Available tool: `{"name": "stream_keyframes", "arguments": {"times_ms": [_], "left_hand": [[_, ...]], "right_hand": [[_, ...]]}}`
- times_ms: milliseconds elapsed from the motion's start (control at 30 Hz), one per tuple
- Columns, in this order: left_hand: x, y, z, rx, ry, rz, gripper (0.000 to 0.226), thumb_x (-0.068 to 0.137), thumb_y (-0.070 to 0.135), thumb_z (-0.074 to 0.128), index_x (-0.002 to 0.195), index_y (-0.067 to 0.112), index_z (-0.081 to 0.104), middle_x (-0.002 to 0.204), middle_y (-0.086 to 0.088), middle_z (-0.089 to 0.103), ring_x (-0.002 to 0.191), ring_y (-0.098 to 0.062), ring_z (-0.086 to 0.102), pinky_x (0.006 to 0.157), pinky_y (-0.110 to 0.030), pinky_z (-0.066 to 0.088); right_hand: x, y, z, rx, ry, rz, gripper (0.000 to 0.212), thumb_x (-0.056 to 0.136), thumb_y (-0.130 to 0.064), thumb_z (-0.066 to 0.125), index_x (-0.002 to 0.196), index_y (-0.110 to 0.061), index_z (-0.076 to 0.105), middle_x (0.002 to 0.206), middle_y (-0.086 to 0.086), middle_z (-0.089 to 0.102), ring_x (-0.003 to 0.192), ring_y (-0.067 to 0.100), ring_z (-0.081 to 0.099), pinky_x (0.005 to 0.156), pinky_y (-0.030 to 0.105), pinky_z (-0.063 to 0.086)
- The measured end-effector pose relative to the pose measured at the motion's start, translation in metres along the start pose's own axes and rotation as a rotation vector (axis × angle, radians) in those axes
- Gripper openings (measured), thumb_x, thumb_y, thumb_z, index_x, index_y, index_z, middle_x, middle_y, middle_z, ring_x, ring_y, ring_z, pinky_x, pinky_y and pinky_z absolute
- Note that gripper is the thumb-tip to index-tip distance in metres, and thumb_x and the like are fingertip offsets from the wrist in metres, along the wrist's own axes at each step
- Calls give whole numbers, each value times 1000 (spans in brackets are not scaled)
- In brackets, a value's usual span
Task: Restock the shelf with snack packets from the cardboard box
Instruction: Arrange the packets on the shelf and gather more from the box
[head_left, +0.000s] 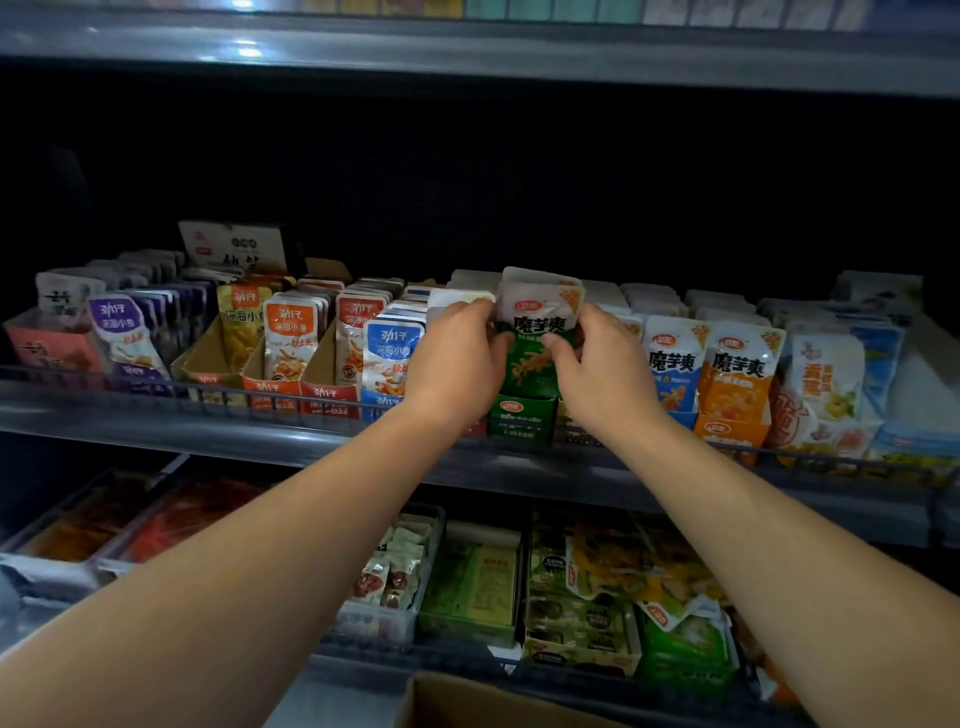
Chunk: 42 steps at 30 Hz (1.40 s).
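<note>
So the green snack packet (537, 332) is up at the middle shelf (156, 415), standing upright over its green display carton (519, 418), roughly in the centre of the row. Left hand (457, 358) and right hand (602, 364) both pinch it by the side edges, thumbs on the front and fingers curled behind. Can't tell whether that's a single packet or a thin stack.

What I'd worry about: the slot looks tight. Shove it down crooked and the bottom corner probably catches on the carton lip or the packets behind and crumples. A wrist could also bump the blue packet (389, 353) or the blue-and-yellow one (672, 358) on either side and tip a row forward over the wire rail.

Count: two hands, one green packet in front, one carton under it, one orange packet (740, 364) facing out further right, and one cardboard box (467, 701), only its top edge poking in at the bottom.
</note>
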<state>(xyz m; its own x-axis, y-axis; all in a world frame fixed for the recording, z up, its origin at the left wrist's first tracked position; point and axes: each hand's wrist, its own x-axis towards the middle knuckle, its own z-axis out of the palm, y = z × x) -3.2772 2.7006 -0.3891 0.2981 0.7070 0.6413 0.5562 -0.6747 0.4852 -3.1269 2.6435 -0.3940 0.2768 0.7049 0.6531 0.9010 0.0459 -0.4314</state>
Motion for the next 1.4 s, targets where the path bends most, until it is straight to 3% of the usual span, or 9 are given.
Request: {"name": "stream_keyframes", "arguments": {"times_ms": [367,533,633,800,900,1000,1167,1300,1400], "left_hand": [[-3,0,0,4,26,24,17,102,26,60,111,12,61,101,-4,66,88,-22,64,74,-43,57],[-7,-3,3,134,-60,29,19,102,30,59,114,17,63,96,1,69,87,-25,67,69,-39,55],[-13,-3,6,86,-36,46,44,100,28,62,140,19,46,87,8,61,84,-23,66,64,-38,51],[-11,-3,5,31,-52,43,64,103,30,59,157,25,26,79,8,62,72,-17,65,63,-43,58],[-6,-3,1,165,-86,63,57,104,31,54,156,26,32,95,-3,70,86,-27,68,67,-43,58],[-3,-2,2,314,-139,61,64,103,32,53,160,26,24,105,-11,71,83,-28,64,65,-40,55],[-3,-10,5,378,-204,60,78,102,36,55,162,27,7,98,-8,63,77,-28,58,56,-34,41],[-8,-17,5,286,-45,189,55,100,28,57,152,20,38,87,-1,64,73,-25,61,54,-33,44],[-7,-31,4,401,176,324,43,92,28,66,132,12,59,122,-15,62,114,-37,59,93,-49,50]], "right_hand": [[1,2,3,101,71,27,16,100,-28,58,106,-14,63,92,2,66,82,21,62,73,38,53],[0,1,-4,-99,-126,34,54,99,-30,59,145,-21,32,76,1,60,65,20,61,61,46,57],[-4,0,-6,-95,-129,-3,63,101,-33,54,152,-23,19,72,3,60,59,19,60,55,44,55],[-3,-2,-5,-108,-41,-114,52,101,-28,56,147,-17,35,132,10,55,111,26,59,91,41,53],[3,2,-2,-242,1,-217,48,99,-21,58,144,-17,45,129,11,50,106,30,57,82,44,52],[12,11,2,-536,21,-292,44,97,-30,55,139,-19,54,128,9,56,117,33,47,89,45,38],[23,20,6,-672,-37,-269,55,100,-46,40,149,-21,41,144,7,50,133,34,37,102,46,22],[32,23,8,-661,-127,-228,60,100,-54,34,154,-26,30,150,5,42,136,32,33,108,48,23],[32,22,9,-653,-143,-220,64,98,-57,36,153,-26,31,150,5,42,137,32,33,110,49,24]]}}
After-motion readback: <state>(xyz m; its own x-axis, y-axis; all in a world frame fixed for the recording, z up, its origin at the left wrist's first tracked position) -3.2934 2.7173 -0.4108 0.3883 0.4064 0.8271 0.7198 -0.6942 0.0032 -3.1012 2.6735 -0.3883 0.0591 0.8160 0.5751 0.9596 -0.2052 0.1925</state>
